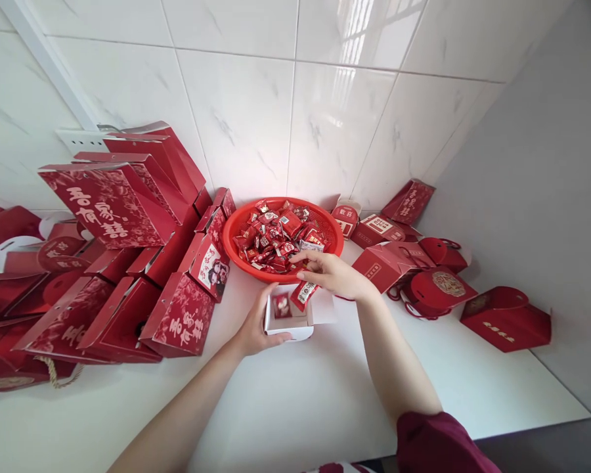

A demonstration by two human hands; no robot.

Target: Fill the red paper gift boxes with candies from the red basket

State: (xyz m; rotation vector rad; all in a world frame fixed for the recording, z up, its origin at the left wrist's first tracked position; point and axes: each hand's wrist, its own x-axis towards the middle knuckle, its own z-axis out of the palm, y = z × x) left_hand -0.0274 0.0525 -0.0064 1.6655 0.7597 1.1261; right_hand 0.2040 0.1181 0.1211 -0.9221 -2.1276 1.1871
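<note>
My left hand (257, 328) grips the left side of a small box (295, 334) with a white inside, its top open and a flap out to the right. Inside the box lies a small red-wrapped candy (281, 305). My right hand (332, 272) pinches a red-and-white wrapped candy (304, 293) by its upper end, just over the box's right part. Right behind the hands stands a round red plastic basket (234, 253) heaped with wrapped candies (276, 233), mostly red.
Many red gift boxes with white lettering (182, 315) stand in rows at the left, some stacked on top (103, 203). More red boxes (384, 263) lie at the right, one (507, 318) near the grey side wall. White tiles (236, 118) rise behind the white table (285, 407).
</note>
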